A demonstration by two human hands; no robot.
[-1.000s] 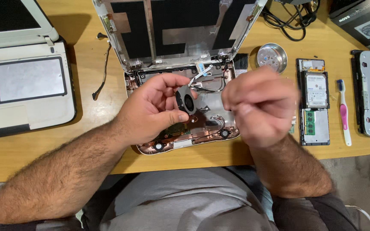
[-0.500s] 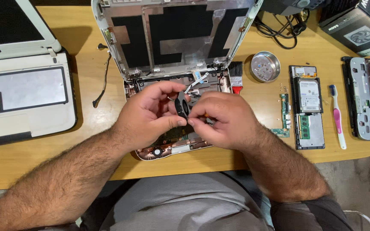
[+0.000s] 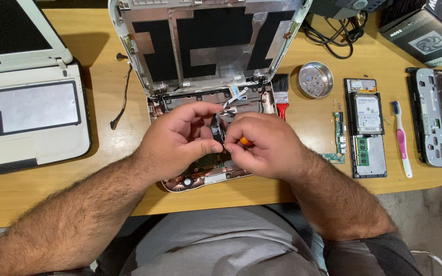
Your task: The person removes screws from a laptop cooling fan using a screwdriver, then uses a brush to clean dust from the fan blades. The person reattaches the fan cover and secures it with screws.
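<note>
**Small fan held over the opened laptop**

The wooden worktop (image 3: 103, 168) carries a stripped laptop shell (image 3: 205, 56) with its lid panel propped open, and a second, closed-up laptop (image 3: 26, 112) well to the left. Off to the right lie a hard drive (image 3: 369, 115), a metal dish (image 3: 315, 79), a red brush (image 3: 281, 94) and a pink toothbrush (image 3: 401, 138). Above the shell's base, the left hand (image 3: 177, 140) pinches a small black fan (image 3: 217, 132) between thumb and fingers. The right hand (image 3: 264, 145) is curled tight round an orange-handled tool (image 3: 245, 141), its tip hidden. The step looks like working the fan loose; next calls for steady, fine control.
</note>
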